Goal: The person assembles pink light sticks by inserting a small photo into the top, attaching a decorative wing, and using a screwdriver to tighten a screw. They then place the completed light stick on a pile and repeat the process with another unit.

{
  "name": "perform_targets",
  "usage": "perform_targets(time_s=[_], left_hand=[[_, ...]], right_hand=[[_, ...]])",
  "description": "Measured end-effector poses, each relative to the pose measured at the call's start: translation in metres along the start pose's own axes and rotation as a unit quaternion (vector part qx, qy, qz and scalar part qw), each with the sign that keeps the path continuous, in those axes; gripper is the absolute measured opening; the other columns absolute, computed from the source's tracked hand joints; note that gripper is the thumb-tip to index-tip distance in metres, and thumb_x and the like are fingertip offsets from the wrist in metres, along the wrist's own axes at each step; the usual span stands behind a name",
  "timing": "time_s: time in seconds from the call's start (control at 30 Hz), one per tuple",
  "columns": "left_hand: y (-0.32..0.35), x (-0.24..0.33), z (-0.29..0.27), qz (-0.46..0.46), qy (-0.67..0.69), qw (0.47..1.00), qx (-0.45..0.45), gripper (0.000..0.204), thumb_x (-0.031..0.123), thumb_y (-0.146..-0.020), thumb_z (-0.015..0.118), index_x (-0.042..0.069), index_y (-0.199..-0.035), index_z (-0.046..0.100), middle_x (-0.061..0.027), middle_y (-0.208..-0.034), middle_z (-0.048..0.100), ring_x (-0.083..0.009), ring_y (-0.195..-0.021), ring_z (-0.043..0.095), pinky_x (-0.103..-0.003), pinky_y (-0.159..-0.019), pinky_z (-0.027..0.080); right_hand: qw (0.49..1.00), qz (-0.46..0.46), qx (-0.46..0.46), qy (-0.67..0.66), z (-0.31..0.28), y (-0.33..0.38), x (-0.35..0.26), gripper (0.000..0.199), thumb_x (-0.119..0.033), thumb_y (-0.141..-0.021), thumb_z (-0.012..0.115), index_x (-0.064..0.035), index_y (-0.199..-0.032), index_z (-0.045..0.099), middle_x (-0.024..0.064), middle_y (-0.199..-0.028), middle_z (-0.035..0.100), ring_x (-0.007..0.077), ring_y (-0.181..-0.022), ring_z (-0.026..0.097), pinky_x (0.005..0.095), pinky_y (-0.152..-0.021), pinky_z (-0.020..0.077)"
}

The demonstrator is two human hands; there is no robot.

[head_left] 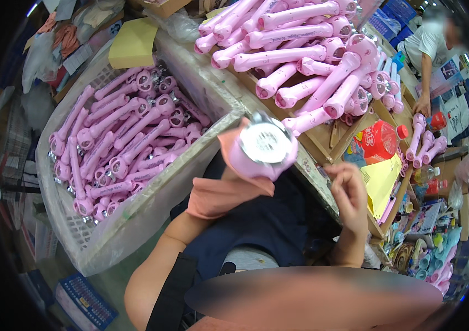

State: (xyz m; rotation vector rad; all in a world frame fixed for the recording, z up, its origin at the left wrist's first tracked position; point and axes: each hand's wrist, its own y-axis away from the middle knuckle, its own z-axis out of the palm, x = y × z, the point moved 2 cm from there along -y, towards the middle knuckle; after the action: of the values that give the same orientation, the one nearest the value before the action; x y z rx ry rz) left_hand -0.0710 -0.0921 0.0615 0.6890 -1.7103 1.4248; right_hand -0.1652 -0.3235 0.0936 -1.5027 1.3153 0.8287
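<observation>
Before my chest, my left hand [228,175] grips a pink plastic wand [288,165] through an orange cloth [229,197]. The wand's round end, a white disc inside a silver rim, points up at me; most of its handle is hidden below. Cloth covers much of the left hand. To the right, beside the bench edge, my right hand [350,193] is raised with curled fingers, the thumb near the forefinger. Whatever those fingers pinch, if anything, is too small to make out. It does not touch the wand.
A plastic-lined crate [151,201] full of similar wands stands left. More wands [300,52] are heaped on the bench ahead. Right of the heap are a red-labelled bottle [379,142] and yellow paper [382,185]. Another person [430,49] reaches toward wands at the far right.
</observation>
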Motion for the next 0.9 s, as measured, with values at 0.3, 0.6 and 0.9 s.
perform_targets(time_s=[0.3,0.6,0.9], left_hand=[[-0.050,-0.071,-0.120,-0.190,0.187,0.920,0.287,0.021,0.025,-0.085,0.064,0.010,-0.084,0.049,-0.0006,-0.079,0.050,-0.0123,-0.069,0.049,-0.023,-0.061,0.042],[-0.035,-0.078,-0.148,-0.131,-0.491,0.835,0.210,0.029,0.034,-0.070,0.074,0.009,-0.081,0.063,-0.0133,-0.077,0.065,-0.0321,-0.070,0.064,-0.040,-0.064,0.049],[-0.046,-0.067,-0.117,-0.131,-0.530,0.828,0.125,0.029,0.036,-0.072,0.071,0.009,-0.078,0.062,-0.0118,-0.071,0.060,-0.0310,-0.067,0.062,-0.039,-0.062,0.047]], right_hand=[[0.843,0.345,-0.114,0.397,-0.024,0.254,0.225,0.020,-0.018,-0.094,0.052,0.0014,-0.099,0.052,0.0270,-0.101,0.057,0.0471,-0.091,0.057,0.0519,-0.081,0.0479],[0.581,0.672,-0.164,0.430,-0.031,0.379,0.289,0.048,-0.045,-0.095,0.049,-0.0046,-0.110,0.070,0.0197,-0.110,0.069,0.0341,-0.105,0.066,0.0445,-0.091,0.0516],[0.808,0.291,-0.076,0.507,0.022,0.169,0.172,0.030,-0.034,-0.098,0.054,-0.0057,-0.092,0.063,0.0179,-0.071,0.067,0.0345,-0.062,0.067,0.0423,-0.057,0.0541]])
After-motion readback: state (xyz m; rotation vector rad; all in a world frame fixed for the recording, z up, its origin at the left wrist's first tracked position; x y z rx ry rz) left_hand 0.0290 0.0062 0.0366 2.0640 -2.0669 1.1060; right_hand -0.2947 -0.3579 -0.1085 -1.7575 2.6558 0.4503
